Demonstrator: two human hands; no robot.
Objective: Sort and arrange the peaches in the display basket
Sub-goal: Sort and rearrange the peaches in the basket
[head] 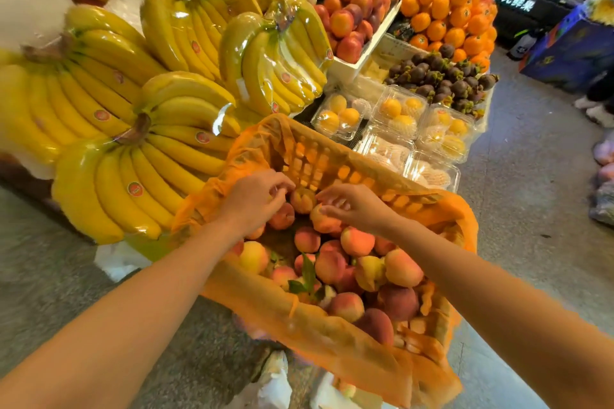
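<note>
peaches are heaped in the basket. a peach by its far wall is touched by curled fingers of the left hand; whether it is grasped cannot be told. another peach is rested on by relaxed fingers of the right hand.

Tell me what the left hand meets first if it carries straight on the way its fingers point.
The peach at the far end of the pile, right at the fingertips of the left hand; whether they already touch it is unclear. Past it comes the right hand.
</note>
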